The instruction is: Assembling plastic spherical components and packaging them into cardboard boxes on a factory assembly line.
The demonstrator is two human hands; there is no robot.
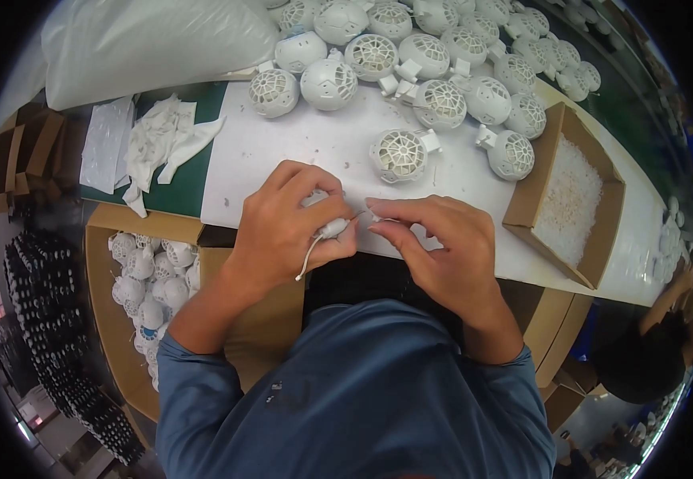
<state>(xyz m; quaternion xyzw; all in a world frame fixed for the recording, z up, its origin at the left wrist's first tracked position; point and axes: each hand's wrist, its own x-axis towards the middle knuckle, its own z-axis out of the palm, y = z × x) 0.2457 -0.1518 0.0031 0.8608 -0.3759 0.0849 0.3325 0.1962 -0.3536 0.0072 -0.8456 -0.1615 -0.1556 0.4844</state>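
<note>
My left hand is closed round a small rounded white plastic part. A thin white cord with a small tip hangs from that part beside my thumb. Facing it, my right hand pinches a tiny white piece between thumb and forefinger; its exact kind is too small to make out. A thin dark line, perhaps a wire, shows between the two hands' fingertips. Both hands are above the near edge of the white worktop. Beyond them lies a white openwork ball housing with a square stub on its side.
Many similar white ball housings crowd the far worktop. An open cardboard tray of small whitish pieces stands at right. A cardboard box of white balls is at lower left. White cloth and a plastic bag lie at left. Another person is at far right.
</note>
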